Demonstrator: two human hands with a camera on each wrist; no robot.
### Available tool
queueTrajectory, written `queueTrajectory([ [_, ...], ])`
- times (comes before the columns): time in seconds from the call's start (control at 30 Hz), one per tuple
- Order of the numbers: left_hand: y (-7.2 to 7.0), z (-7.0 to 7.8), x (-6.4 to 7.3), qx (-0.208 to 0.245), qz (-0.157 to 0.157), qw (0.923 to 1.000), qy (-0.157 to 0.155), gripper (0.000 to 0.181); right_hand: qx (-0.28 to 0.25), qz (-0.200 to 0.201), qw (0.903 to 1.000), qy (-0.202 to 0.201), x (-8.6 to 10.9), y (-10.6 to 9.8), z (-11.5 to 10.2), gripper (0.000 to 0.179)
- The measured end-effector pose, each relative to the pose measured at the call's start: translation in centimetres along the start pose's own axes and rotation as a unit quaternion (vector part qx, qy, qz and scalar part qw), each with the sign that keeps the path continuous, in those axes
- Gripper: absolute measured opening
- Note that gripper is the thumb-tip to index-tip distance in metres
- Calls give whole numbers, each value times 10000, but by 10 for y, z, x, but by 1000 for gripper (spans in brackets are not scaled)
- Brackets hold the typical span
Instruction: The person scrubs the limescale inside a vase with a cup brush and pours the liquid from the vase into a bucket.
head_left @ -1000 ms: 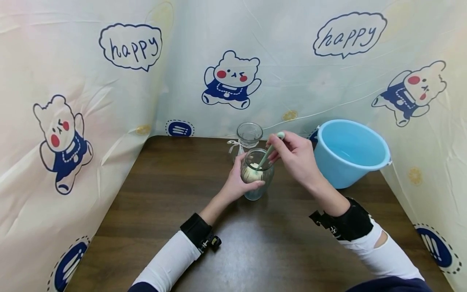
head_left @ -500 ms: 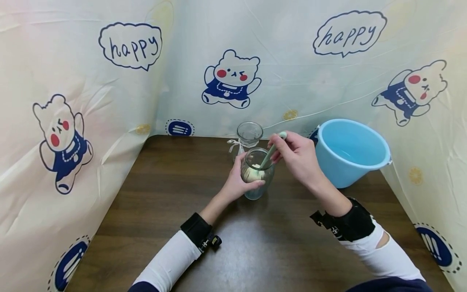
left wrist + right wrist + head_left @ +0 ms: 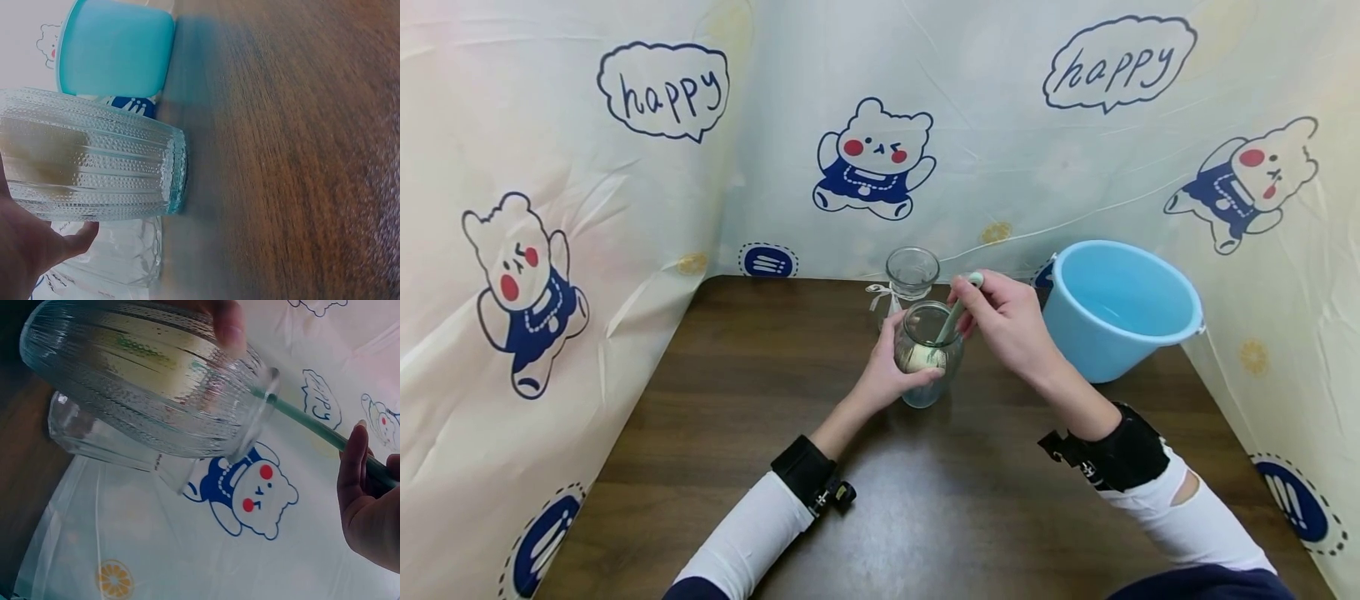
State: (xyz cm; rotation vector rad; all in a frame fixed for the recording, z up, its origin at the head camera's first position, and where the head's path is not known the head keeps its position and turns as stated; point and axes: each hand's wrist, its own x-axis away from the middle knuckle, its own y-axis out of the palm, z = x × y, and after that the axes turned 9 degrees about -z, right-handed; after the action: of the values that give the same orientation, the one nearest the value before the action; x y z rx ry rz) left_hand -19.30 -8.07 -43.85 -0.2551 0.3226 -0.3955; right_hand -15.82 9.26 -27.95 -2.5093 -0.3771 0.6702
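Note:
My left hand [image 3: 883, 367] grips a ribbed clear glass jar [image 3: 921, 397] around its side, thumb in front. The jar stands nearly upright, its base close at the wooden table in the left wrist view. My right hand [image 3: 1006, 321] pinches the green handle [image 3: 952, 321] of a bottle brush above the rim. That handle slants down through the jar's mouth. Its pale cream sponge-like head [image 3: 925, 358] is inside the upper part of the jar [image 3: 150, 381], blurred by the textured glass. Part of the head is hidden behind my left thumb.
Just behind the jar stands a second glass vase [image 3: 912, 268] with a white ribbon bow at its neck. A light blue bucket [image 3: 1108, 354] is to the right, near my right hand. A printed cloth [image 3: 1000, 167] hangs behind and beside the wooden table [image 3: 737, 383].
The cream brush head sits slightly lower in the jar and shows a different, flatter side. My right hand shifts only slightly; my left hand keeps its grip on the jar.

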Motion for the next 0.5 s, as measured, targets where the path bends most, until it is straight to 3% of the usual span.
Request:
queueTrajectory([
  [0.27, 1, -3, 0, -68, 41, 10000, 16, 95, -249, 155, 9995, 143, -12, -6, 19, 37],
  [0.5, 4, -32, -7, -96, 16, 9999, -108, 98, 125, -431, 9978, 483, -13, 8, 39, 36],
])
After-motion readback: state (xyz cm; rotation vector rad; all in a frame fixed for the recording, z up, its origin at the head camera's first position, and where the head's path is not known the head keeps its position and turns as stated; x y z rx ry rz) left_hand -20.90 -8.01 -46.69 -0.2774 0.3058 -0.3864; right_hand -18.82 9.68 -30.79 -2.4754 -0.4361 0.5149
